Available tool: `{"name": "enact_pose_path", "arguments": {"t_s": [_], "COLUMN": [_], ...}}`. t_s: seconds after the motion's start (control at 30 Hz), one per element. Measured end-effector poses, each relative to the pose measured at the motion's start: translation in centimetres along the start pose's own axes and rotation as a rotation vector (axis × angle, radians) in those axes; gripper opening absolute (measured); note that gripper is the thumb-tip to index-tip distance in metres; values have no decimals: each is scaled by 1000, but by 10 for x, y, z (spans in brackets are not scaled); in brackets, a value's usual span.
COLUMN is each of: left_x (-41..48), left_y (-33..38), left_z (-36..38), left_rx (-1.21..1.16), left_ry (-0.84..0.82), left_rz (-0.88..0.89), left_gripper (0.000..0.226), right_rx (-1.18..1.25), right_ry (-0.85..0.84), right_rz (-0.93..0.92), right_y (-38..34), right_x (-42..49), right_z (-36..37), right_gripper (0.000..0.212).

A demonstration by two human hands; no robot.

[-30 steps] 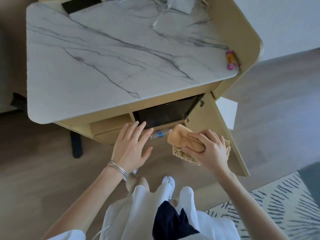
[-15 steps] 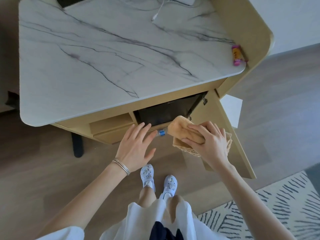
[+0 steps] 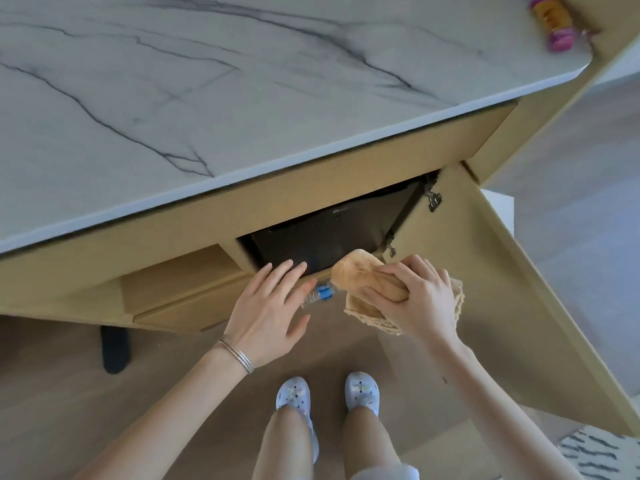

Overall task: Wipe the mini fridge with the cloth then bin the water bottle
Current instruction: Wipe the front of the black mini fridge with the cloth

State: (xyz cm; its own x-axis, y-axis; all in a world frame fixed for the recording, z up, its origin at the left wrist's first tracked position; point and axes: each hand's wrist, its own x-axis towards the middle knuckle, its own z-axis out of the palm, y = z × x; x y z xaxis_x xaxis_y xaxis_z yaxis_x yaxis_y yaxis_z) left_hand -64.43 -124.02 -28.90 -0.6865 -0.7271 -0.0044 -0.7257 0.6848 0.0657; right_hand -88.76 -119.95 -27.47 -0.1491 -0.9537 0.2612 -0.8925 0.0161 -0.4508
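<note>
Tan cloth [image 3: 360, 284], bunched and waffle-textured, is gripped in the right hand [image 3: 419, 299], fingers curled over its top fold while a loose corner hangs below the palm. The cloth's front end lies against the lower right corner of the dark mini fridge [image 3: 329, 233], which sits in a recess under the table [image 3: 242, 98].

The left hand [image 3: 266, 313] is flat and holds nothing, with fingers straight and slightly spread. Its fingertips reach the fridge's lower edge, though contact cannot be confirmed. Thin metal bangles [image 3: 237, 351] circle that wrist.

Between the two hands lies the clear water bottle [image 3: 320, 294] with its blue label, on its side just below the fridge front. The left hand's fingers partly cover it, and what it rests on is unclear.

To the right, the wooden cabinet door [image 3: 485, 289] stands swung open. Closed drawers [image 3: 183, 282] sit left of the recess. A small orange and pink container [image 3: 554, 22] lies at the far right corner of the marble-patterned tabletop. Below, the person's pale shoes [image 3: 294, 393] stand on a wood floor [image 3: 69, 410], with a patterned rug [image 3: 602, 455] at the right edge.
</note>
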Motion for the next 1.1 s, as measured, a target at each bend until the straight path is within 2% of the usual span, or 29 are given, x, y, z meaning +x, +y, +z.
{"name": "enact_pose_path", "arguments": {"t_s": [0.27,0.43,0.7,0.83,0.93,1.1], "left_x": [34,41,53,56,59,79], "left_y": [-19,-44,-52,-50,-50,-47], "left_z": [145,239,369,412,429,437], "left_rx": [75,169,241,231,215,215], "left_ry": [82,80,102,172,155,196], "left_rz": [50,65,124,112,62,43], "left_gripper": [51,55,55,53,55,55], "right_rx": [135,125,120,128,164,204], "right_ry": [84,85,185,235,283,453], "right_rz": [57,80,71,59,98,69], "right_y": [78,138,206,227,235,242], "right_x": [-21,-43,-65,-77,-80,-47], "right_z": [143,229,338,376,390,393], "right_gripper": [24,37,35,35,35,35]}}
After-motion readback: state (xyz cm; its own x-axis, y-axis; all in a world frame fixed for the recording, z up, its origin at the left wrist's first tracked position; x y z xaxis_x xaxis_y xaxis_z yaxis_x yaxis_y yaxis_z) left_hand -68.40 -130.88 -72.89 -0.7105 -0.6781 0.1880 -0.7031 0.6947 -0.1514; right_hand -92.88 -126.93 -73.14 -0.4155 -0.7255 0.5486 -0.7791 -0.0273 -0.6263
